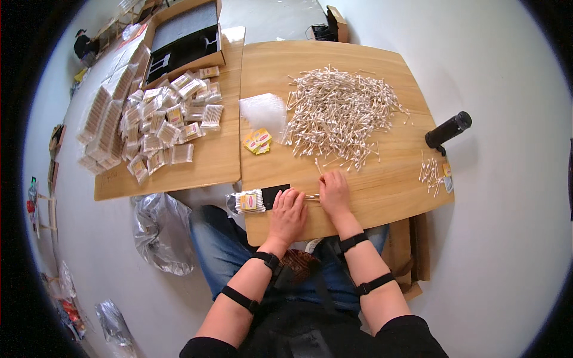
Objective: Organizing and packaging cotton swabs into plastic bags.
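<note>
Palm down, my left hand lies with its fingers stretched over the right part of a black flat piece at the table's near edge. A few cotton swabs lie between my hands, their right ends running under my right hand. That hand's fingers are curled and closed about the swabs; the fingertips are partly hidden. Left of the black piece sits a clear bag of cotton swabs with a yellow-and-red card inside. Beyond my right hand spreads a big heap of loose cotton swabs.
Clear empty bags and yellow cards lie left of the heap. Filled packs, stacked packs and an open carton crowd the left table. A black bottle stands at the right edge near a small swab group.
</note>
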`<state>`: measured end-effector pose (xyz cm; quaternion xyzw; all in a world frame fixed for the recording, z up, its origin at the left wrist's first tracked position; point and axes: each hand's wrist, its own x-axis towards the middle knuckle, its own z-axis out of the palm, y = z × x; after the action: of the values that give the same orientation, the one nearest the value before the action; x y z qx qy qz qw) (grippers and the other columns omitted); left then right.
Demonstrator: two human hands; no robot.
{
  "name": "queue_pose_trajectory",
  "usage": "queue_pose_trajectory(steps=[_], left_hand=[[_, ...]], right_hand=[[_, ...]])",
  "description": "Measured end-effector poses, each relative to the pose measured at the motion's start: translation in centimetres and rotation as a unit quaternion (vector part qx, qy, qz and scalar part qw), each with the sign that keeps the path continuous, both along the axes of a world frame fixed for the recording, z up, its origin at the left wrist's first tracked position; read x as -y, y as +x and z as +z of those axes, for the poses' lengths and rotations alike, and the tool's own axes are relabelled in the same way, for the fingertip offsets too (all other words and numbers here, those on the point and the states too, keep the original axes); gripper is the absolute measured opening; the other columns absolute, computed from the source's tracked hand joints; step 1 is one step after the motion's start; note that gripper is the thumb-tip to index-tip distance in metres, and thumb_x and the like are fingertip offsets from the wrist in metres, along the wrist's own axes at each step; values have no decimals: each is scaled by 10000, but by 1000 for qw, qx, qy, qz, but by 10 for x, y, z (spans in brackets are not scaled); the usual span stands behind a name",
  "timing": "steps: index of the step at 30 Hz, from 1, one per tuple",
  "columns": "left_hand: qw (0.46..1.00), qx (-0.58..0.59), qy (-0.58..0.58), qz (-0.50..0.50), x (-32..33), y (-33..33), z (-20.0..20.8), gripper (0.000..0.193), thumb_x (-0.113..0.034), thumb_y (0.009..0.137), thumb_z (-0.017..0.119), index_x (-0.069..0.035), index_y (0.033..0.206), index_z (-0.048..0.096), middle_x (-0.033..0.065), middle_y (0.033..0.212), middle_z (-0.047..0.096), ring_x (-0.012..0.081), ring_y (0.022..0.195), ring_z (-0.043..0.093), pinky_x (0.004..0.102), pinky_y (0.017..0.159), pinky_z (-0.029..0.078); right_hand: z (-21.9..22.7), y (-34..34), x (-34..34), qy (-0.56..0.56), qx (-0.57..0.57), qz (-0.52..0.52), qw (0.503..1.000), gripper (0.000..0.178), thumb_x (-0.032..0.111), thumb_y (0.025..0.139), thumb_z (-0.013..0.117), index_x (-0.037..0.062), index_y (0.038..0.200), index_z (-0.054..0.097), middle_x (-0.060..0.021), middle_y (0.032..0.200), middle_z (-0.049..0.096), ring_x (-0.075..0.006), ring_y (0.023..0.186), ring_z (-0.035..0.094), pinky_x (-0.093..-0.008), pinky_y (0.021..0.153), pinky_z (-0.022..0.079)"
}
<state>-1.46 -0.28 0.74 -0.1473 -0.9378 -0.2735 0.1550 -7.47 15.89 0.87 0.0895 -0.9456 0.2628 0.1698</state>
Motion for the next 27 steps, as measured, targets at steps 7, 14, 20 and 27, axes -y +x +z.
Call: queue_pose_trajectory(steps=[7, 14, 20, 27], left_hand=[[1000, -2, 22, -19, 2, -4, 4, 239, -200, 861, 617, -76, 1064, 602, 100, 1159, 557, 269, 1214, 493, 454, 1098, 330], [999, -11, 42, -1, 3, -2, -9, 391, -206, 851, 633, -55, 1202, 552, 142, 1325, 502, 304, 1297, 436, 462, 1115, 307], [1000, 16, 2, 6, -2, -1, -1, 539, -230, 888, 593, -68, 1383, 455, 160, 1467, 406, 309, 1395, 339, 481, 1152, 231], [999, 26, 19, -4, 2, -2, -7, 342, -241, 899, 587, -64, 1191, 568, 138, 1365, 488, 291, 1342, 405, 472, 1139, 254]], right_hand=[[-4, 13, -9, -207, 148, -19, 967, 84, 81, 820, 650, 77, 902, 633, -112, 871, 617, -314, 841, 606, -434, 728, 487], [8, 3, 2, -35, 48, -8, 998, 113, 116, 843, 627, 99, 945, 674, -92, 921, 639, -309, 830, 627, -404, 716, 511], [1, 3, 0, -163, 149, 52, 974, 189, 166, 853, 639, 128, 1036, 666, -111, 952, 602, -307, 883, 610, -421, 753, 499], [9, -24, -19, 56, 25, -34, 998, 149, 154, 856, 626, 87, 985, 595, -121, 971, 558, -334, 937, 558, -440, 784, 480]])
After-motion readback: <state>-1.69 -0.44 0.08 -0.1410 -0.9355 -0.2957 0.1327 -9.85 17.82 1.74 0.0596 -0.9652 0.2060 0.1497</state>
